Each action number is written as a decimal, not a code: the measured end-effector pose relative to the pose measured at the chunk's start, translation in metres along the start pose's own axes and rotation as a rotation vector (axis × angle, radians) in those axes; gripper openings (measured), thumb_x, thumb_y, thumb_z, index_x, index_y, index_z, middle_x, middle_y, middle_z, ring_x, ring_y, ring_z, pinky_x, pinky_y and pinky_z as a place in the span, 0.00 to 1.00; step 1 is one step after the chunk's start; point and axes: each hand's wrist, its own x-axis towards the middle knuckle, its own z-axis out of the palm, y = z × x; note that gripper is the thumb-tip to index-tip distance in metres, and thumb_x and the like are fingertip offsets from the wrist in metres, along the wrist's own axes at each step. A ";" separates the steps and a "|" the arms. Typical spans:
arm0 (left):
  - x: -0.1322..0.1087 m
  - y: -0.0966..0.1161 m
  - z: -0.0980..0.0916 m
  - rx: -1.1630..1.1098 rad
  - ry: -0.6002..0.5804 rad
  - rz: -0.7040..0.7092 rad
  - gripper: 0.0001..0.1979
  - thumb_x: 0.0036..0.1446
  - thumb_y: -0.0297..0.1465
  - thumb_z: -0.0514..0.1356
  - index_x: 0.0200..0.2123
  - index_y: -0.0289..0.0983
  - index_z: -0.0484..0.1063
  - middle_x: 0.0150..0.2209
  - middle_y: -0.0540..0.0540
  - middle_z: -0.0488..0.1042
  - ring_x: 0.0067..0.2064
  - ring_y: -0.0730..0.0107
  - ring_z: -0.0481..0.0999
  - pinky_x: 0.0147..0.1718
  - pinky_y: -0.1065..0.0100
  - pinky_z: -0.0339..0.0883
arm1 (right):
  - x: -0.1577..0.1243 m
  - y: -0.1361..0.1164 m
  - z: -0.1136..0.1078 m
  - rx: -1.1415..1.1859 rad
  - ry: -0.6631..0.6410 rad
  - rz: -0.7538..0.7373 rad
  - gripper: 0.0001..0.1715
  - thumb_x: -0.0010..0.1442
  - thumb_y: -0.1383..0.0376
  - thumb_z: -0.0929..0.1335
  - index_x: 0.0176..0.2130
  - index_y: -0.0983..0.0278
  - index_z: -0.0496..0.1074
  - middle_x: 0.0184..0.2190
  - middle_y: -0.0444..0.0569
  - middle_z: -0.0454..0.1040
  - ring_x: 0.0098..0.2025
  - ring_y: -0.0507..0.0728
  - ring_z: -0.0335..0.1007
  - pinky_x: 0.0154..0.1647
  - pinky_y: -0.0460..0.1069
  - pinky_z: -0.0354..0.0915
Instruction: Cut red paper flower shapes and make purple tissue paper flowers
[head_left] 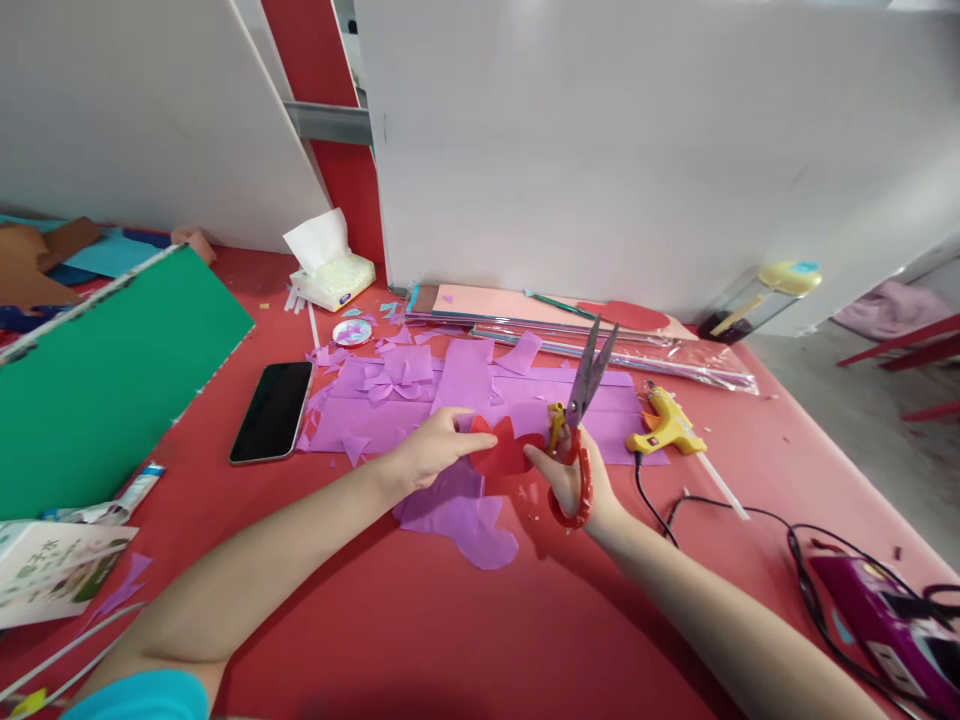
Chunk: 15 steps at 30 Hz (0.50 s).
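A red paper cutout (504, 452) with a wavy, pointed edge is stretched between my two hands above the table. My left hand (439, 445) pinches its left side between thumb and fingers. On its right side rests the thumb of my right hand (589, 480), which is also closed round scissors (576, 470) with red handles. Their blades point up and away, slightly apart. Beneath the hands lie purple paper strips (461, 372) and a curvy purple paper piece (480, 535). A small yellow part sits by the scissors' pivot; I cannot make out what it is.
A yellow glue gun (666, 425) with a black cord lies to the right, near a purple power box (881, 620). A phone (274, 412) and green board (127, 370) are left. Tissues (334, 280), stacked paper sheets (495, 303) and a clear container (757, 300) line the back.
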 end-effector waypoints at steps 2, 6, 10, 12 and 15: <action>0.002 -0.003 0.001 -0.022 0.021 -0.004 0.07 0.43 0.29 0.64 0.27 0.33 0.70 0.26 0.50 0.73 0.27 0.75 0.72 0.29 0.72 0.64 | 0.000 0.002 0.000 -0.001 0.002 -0.005 0.12 0.48 0.65 0.66 0.29 0.62 0.55 0.22 0.38 0.54 0.24 0.50 0.51 0.26 0.47 0.55; 0.004 -0.009 0.001 -0.016 0.040 -0.003 0.08 0.46 0.30 0.63 0.31 0.34 0.70 0.28 0.49 0.74 0.29 0.75 0.72 0.31 0.71 0.65 | 0.002 0.004 0.001 -0.017 -0.005 -0.004 0.11 0.48 0.64 0.66 0.28 0.62 0.56 0.22 0.39 0.56 0.24 0.51 0.53 0.27 0.48 0.56; 0.005 -0.012 0.000 -0.004 -0.012 0.062 0.11 0.46 0.33 0.63 0.33 0.34 0.69 0.29 0.48 0.74 0.31 0.72 0.73 0.32 0.69 0.66 | 0.003 0.003 0.002 -0.023 -0.003 0.005 0.11 0.48 0.65 0.66 0.29 0.62 0.56 0.22 0.39 0.56 0.24 0.51 0.54 0.27 0.48 0.56; 0.005 -0.014 -0.001 0.039 -0.035 0.091 0.11 0.45 0.33 0.63 0.33 0.34 0.70 0.29 0.47 0.75 0.31 0.70 0.73 0.33 0.68 0.67 | 0.003 0.003 0.002 -0.012 -0.003 0.005 0.11 0.47 0.65 0.66 0.30 0.62 0.56 0.23 0.39 0.57 0.25 0.51 0.54 0.27 0.48 0.56; 0.006 -0.016 -0.002 0.114 -0.041 0.113 0.10 0.44 0.33 0.64 0.30 0.33 0.70 0.28 0.47 0.74 0.29 0.70 0.73 0.31 0.68 0.67 | 0.002 0.002 0.002 0.006 -0.006 0.003 0.11 0.47 0.66 0.66 0.30 0.62 0.57 0.24 0.40 0.57 0.25 0.51 0.54 0.28 0.48 0.56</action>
